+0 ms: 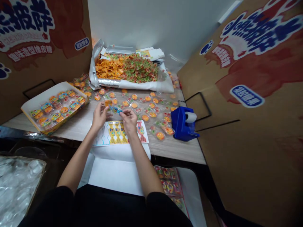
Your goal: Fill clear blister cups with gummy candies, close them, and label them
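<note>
Blue packet [114, 110] just above printed sheet [118, 133], long axis roughly level; right hand [129, 121] pinching its right end, left hand [99, 116] with fingers pressed together just beside its left end.

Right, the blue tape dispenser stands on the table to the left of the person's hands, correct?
No: the blue tape dispenser stands to the right of the left hand and the right hand, not to their left, as the head view shows. It does stand on the table.
</note>
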`<state>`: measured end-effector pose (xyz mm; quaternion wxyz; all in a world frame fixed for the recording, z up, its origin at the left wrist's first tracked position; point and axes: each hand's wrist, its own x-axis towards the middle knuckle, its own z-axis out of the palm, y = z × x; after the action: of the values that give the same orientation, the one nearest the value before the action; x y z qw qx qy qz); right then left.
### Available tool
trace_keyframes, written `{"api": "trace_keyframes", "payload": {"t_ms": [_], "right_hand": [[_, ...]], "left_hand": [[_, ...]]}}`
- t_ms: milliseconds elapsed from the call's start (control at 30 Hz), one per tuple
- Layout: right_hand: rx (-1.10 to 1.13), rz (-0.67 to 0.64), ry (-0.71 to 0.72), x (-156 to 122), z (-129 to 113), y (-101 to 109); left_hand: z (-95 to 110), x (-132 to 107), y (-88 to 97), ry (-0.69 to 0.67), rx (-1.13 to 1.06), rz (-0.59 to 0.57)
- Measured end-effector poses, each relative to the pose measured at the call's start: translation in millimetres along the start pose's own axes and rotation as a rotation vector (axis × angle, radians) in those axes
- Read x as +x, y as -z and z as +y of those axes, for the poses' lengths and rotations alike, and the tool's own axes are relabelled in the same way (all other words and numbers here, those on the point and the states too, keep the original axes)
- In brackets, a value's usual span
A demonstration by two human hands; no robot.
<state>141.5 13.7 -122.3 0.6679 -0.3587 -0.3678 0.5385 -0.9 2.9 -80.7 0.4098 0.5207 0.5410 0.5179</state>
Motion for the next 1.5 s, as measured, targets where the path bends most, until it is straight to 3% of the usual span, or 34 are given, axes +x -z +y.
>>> {"api": "trace_keyframes", "payload": {"t_ms": [100, 433, 600, 867, 1067, 1167, 1233, 1300, 1367, 1500], "right_hand": [[-0.031, 0.024, 0.05, -1.8, -5.9, -2.1], [-0.13, 0.035, 0.136, -2.3, -11.3, -1.5], [-0.179, 0.036, 0.15, -2.7, -11.7, -1.5], [-0.213, 0.014, 0.112, -3.5, -10.9, -3.0], [-0.258, -0.091, 0.064, -5.6, -8.6, -4.8], [-0.269, -0.135, 0.082, -7.1, -9.8, -4.1], [-0.281, -0.102, 0.106, -8.0, -10.7, -3.6], [-0.295, -0.071, 0.13, -8.5, -11.0, -3.1], [-0.303, -0.078, 0.138, -8.4, -10.6, -2.6], [-0.325, -0.121, 0.145, -8.0, -10.1, -1.7]], "left_hand": [[4.5, -9.4, -12.6, 0.064, -0.174, -0.108], [16.8, -21.1, -11.1, 0.105, -0.148, -0.283], [19.6, -22.5, -16.7, 0.142, -0.204, -0.216], [6.0, -19.6, -21.2, 0.162, -0.265, -0.054], [0.8, -23.4, -17.5, 0.123, -0.157, -0.1], [-2.5, -28.3, -17.7, 0.031, -0.067, 0.005], [-5.2, -31.3, -18.3, -0.091, 0.084, 0.142], [-7.5, -32.7, -18.0, -0.2, 0.282, 0.2], [-9.2, -31.3, -15.7, -0.254, 0.395, 0.15], [-10.8, -22.5, -5.9, -0.27, 0.319, -0.01]]}}
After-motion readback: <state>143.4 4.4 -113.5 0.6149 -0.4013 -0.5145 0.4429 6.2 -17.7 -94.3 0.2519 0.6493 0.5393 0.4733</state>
